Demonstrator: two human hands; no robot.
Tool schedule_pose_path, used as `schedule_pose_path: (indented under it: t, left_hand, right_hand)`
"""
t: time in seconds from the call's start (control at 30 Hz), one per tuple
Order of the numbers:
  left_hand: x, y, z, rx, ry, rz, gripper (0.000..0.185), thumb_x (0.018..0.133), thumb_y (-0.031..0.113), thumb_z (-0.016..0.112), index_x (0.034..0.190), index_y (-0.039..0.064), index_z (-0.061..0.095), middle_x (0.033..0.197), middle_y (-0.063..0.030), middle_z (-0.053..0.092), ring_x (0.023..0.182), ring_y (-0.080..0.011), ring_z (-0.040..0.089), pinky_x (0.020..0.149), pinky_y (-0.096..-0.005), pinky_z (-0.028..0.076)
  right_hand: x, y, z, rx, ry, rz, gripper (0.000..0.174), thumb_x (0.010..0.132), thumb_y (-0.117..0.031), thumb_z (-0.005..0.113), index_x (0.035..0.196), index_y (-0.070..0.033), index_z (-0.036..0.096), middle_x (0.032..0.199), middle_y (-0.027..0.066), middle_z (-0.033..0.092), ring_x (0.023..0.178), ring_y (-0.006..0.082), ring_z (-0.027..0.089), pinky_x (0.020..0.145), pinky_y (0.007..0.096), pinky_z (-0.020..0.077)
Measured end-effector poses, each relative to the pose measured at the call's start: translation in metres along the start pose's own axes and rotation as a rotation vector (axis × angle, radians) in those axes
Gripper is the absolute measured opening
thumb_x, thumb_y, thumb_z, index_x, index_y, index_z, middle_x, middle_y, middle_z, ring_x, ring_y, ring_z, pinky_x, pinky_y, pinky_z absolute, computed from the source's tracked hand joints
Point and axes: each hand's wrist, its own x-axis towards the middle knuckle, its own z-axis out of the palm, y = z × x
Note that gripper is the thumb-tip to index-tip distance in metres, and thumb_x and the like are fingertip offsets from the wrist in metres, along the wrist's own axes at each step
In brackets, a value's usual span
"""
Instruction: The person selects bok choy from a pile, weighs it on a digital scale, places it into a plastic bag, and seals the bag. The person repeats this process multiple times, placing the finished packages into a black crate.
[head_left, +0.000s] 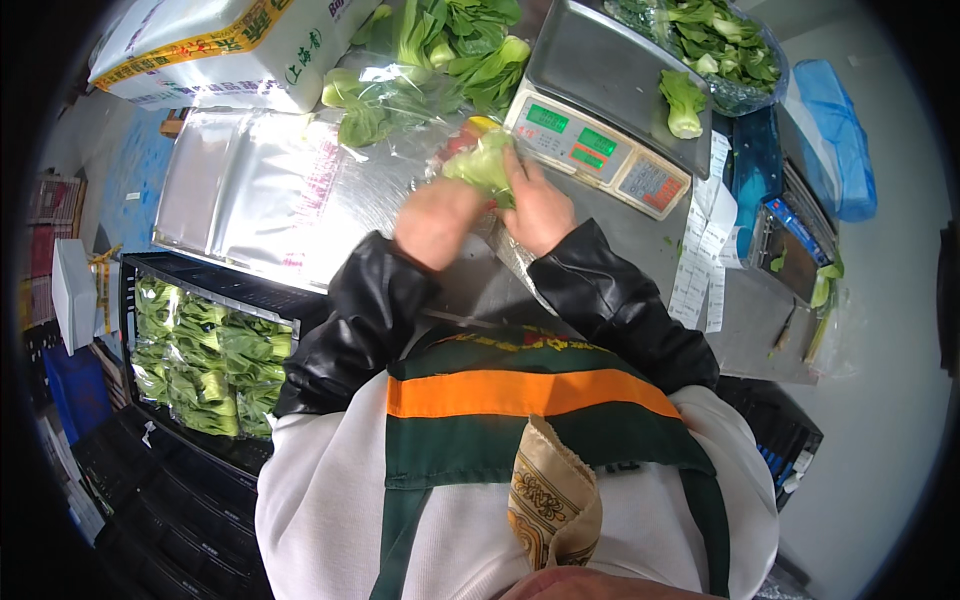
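Observation:
Pale green bok choy (480, 163), apparently in a clear plastic bag, is gripped by my right hand (541, 201) in front of a digital scale (585, 150). My left hand (441, 221) is blurred by motion at the lower left side of the bok choy; its fingers cannot be made out. A red and yellow object (465, 135), partly hidden, lies just behind the bok choy. One small bok choy (681, 105) rests on the scale's metal pan (600, 60). Loose bok choy (450, 52) and clear film lie beyond my hands.
Flat plastic bags (247, 187) lie at the left beside a white printed box (217, 52). A black crate (202, 259) holds bagged greens. A lined basket (784, 75) of bok choy stands behind the scale. Label strips (701, 247) and a blue-handled knife (799, 229) are at the right.

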Motion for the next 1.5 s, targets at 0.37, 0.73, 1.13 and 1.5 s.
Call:
schedule_pose_path:
  t: [0.37, 0.73, 1.13, 1.5]
  left_hand:
    - [-0.043, -0.032, 0.001, -0.61, 0.007, -0.861, 0.025, 0.092, 0.024, 0.064, 0.099, 0.001, 0.058, 0.079, -0.0047, 0.064, 0.064, -0.0144, 0.057, 0.058, -0.0271, 0.047]
    - [-0.045, -0.048, 0.009, -1.337, 0.056, -1.013, 0.035, 0.093, 0.014, 0.057, 0.126, 0.001, 0.053, 0.082, -0.0069, 0.062, 0.069, -0.0099, 0.059, 0.061, -0.0228, 0.047]
    - [-0.046, -0.041, 0.042, -0.532, 0.219, -0.657, 0.021, 0.089, 0.002, 0.055, 0.109, -0.001, 0.06, 0.091, -0.0049, 0.064, 0.079, -0.0119, 0.061, 0.072, -0.0248, 0.049]
    - [-0.047, -0.047, -0.002, -1.513, 0.061, -0.958, 0.014, 0.092, 0.011, 0.059, 0.104, 0.005, 0.055, 0.085, 0.003, 0.055, 0.072, -0.0042, 0.049, 0.065, -0.0196, 0.039]
  right_hand:
    - [-0.001, 0.004, 0.004, 0.084, 0.062, 0.029, 0.088, 0.079, -0.027, 0.072, 0.148, -0.006, 0.022, 0.113, 0.0249, 0.055, 0.094, 0.0415, 0.061, 0.079, 0.0471, 0.0494]
    - [-0.001, 0.009, -0.005, 0.213, -0.007, -0.033, 0.081, 0.079, -0.021, 0.071, 0.145, -0.002, 0.027, 0.134, 0.027, 0.044, 0.122, 0.0419, 0.048, 0.097, 0.0409, 0.0432]
    - [0.004, 0.019, 0.001, 0.231, -0.107, 0.009, 0.081, 0.08, -0.023, 0.072, 0.144, -0.002, 0.027, 0.131, 0.0284, 0.047, 0.12, 0.0414, 0.049, 0.098, 0.0412, 0.0424]
    - [0.009, 0.036, 0.002, 0.37, -0.176, -0.055, 0.08, 0.083, -0.024, 0.071, 0.142, 0.009, 0.027, 0.132, 0.0275, 0.049, 0.126, 0.0343, 0.048, 0.103, 0.0362, 0.0385]
